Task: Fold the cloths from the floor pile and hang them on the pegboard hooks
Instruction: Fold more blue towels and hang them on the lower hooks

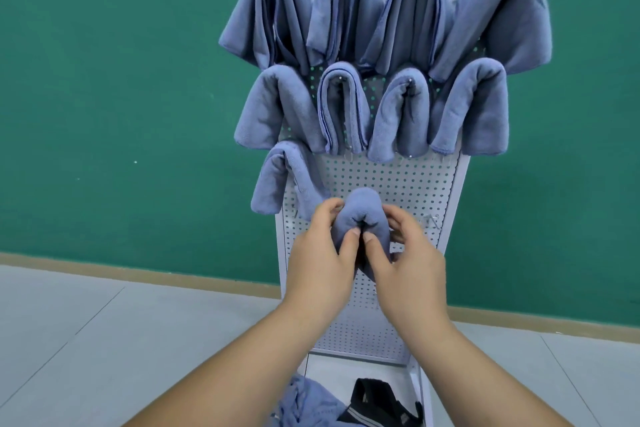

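Note:
A white pegboard (391, 180) stands upright against the green wall, with several folded blue cloths draped over its hooks in three rows. A folded blue cloth (362, 215) is held against the board's third row, just right of the lone cloth (277, 180) hanging there. My left hand (323, 250) grips this cloth from the left and my right hand (401, 253) grips it from the right, thumbs meeting at its front fold. The hook behind it is hidden. Bare hooks (431, 220) stick out to the right.
On the floor at the board's foot lies a crumpled blue cloth pile (308, 402) next to a black item with a strap (381, 402). Grey tiled floor (86, 340) stretches to the left, edged by a tan baseboard.

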Available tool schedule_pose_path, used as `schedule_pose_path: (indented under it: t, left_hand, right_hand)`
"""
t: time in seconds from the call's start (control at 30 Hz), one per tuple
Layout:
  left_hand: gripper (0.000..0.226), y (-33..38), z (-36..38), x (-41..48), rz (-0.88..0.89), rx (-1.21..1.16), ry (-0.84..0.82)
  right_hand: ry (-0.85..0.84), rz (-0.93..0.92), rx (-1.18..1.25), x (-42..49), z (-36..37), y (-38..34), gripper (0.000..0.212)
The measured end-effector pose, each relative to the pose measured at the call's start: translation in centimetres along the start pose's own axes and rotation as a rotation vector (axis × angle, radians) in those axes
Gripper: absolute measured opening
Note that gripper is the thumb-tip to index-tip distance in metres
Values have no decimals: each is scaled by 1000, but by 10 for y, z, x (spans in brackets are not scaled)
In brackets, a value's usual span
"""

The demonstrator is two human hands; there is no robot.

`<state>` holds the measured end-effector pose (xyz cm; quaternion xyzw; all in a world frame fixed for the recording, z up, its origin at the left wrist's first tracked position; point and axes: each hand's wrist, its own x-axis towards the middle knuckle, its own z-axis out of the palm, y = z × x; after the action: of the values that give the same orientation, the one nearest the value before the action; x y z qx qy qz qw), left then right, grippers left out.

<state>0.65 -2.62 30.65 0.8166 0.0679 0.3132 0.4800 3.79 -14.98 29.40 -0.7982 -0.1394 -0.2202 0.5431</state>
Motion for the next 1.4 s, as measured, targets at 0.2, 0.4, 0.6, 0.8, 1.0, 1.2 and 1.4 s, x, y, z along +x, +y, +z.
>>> schedule_pose_path:
  t: [0.2,0.4,0.6,0.8,1.0,1.2,1.4]
  left_hand:
    - [23,24,-19,41,146,3,103]
    - [23,38,-26,96,173,88,128]
    - [18,50,-22,127,149,237,104]
    - [19,33,-7,137,149,326,125]
    - [27,14,2,134,120,456,93]
    - [17,16,8,134,92,329,206]
    - [18,1,16,131,50,369,169]
  right_hand:
    - [72,-148,-35,48,12,-44,19]
    - [44,-143,-143,98,11,-74,18]
    - [87,-180,-344,133,15,-68,21]
    - [79,-262,-519,141,27,-52,20]
    - [55,-258,-676,138,43,-34,15]
    - [160,-194,-658,141,56,-31,17]
    - [110,-137,-755,139,65,-18,18]
